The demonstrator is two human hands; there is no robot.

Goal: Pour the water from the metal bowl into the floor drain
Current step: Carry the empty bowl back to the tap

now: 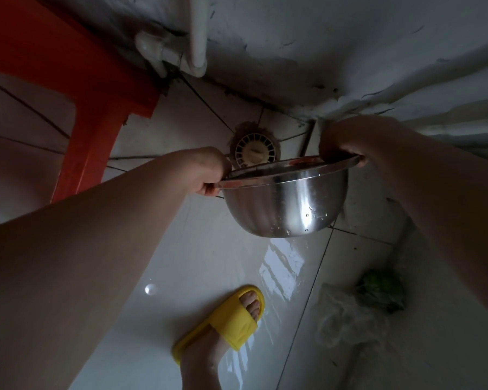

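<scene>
While your left hand [209,175] and right hand [343,142] clamp opposite rim edges, the metal bowl [288,201] tips toward the floor drain [255,150]. Expect rigid, wet, slippery steel; grip the rolled rim firmly.

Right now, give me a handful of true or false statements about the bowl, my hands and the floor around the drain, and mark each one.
1. Both hands grip the metal bowl by its rim, the left hand and the right hand on opposite sides. True.
2. The bowl rests on the floor. False: it is held up in the air, tilted away toward the floor drain.
3. The foot wears a blue slipper. False: the slipper is yellow.
4. A red stool stands left of the drain. True.
5. The floor tiles look wet and glossy. True.
</scene>
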